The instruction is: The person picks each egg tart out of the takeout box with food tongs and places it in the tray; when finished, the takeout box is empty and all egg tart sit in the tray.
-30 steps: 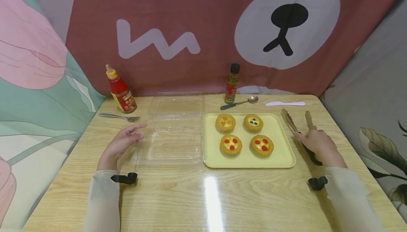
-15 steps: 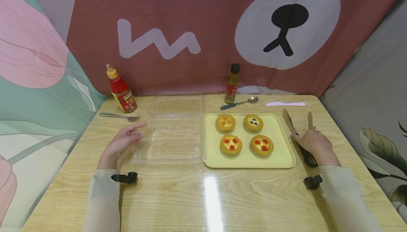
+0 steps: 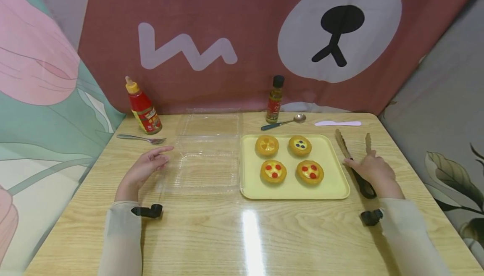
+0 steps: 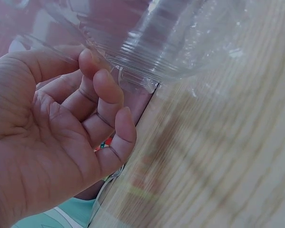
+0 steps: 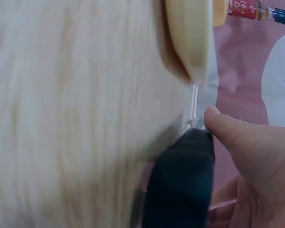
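Note:
My right hand (image 3: 376,170) holds a pair of metal tongs (image 3: 342,143) with black handles, to the right of the yellow tray (image 3: 329,190). In the right wrist view the black handle (image 5: 180,180) lies beside the thumb; the other fingers are partly hidden. The tongs' two arms are spread apart. My left hand (image 3: 145,166) is beside a clear plastic clamshell box (image 3: 209,190), lid laid back. Its fingers are loosely bent, close to the box edge in the left wrist view; I cannot tell whether they touch. Several egg tarts (image 3: 273,172) sit on the tray.
A red sauce bottle (image 3: 145,114) and a fork (image 3: 141,138) stand and lie at the back left. Behind the tray are a small black-capped bottle (image 3: 274,103), a spoon (image 3: 283,122) and a pale purple knife (image 3: 338,123). A printed cloth (image 3: 257,57) hangs behind the table.
My right hand has shifted a little to the left, swinging the tongs' handle end left with it. The left hand, box and tarts stay as they were.

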A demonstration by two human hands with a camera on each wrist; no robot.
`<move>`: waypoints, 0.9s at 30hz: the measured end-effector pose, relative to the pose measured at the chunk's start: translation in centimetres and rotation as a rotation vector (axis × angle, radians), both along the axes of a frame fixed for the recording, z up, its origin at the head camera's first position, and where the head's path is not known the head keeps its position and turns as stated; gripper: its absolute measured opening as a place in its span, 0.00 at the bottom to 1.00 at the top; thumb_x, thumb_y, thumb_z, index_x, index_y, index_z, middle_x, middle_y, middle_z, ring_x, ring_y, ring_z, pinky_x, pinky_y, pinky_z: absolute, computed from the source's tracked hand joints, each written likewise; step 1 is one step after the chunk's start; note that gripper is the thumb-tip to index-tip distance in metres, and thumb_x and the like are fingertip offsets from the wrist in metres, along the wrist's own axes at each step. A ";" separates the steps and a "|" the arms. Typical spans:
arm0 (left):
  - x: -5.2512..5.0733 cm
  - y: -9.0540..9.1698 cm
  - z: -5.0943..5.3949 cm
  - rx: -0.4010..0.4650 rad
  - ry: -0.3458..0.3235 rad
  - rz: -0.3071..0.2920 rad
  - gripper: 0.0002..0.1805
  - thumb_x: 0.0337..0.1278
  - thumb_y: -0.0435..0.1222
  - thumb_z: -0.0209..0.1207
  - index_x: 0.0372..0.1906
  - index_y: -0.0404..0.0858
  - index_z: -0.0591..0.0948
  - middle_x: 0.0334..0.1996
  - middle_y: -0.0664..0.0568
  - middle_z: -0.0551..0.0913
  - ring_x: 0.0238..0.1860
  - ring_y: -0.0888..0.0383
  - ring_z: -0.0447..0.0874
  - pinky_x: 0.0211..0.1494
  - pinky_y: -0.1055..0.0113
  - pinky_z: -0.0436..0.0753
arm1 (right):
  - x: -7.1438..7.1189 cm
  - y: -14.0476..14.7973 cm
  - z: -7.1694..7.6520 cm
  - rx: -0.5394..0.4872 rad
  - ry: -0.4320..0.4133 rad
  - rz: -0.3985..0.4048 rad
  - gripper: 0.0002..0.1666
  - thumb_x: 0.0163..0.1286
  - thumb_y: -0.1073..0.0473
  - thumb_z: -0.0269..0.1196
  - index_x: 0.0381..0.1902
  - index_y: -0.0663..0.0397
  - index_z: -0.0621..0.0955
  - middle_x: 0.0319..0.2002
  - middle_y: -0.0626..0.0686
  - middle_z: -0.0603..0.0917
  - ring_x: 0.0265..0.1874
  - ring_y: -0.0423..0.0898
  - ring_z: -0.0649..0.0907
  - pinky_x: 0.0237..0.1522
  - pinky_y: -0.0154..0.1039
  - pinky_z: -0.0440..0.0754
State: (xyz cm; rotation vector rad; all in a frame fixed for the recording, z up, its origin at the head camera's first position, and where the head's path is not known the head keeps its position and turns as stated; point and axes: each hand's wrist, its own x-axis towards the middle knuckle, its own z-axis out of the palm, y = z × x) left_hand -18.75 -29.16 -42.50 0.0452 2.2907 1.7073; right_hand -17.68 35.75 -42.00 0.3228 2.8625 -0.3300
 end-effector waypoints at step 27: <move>1.0 0.9 7.0 -0.498 0.396 0.083 0.29 0.67 0.44 0.52 0.67 0.33 0.65 0.43 0.38 0.74 0.42 0.48 0.71 0.37 0.58 0.75 | 1.6 -2.4 6.3 0.030 0.365 0.096 0.55 0.69 0.30 0.42 0.65 0.82 0.57 0.44 0.83 0.70 0.35 0.77 0.75 0.28 0.66 0.71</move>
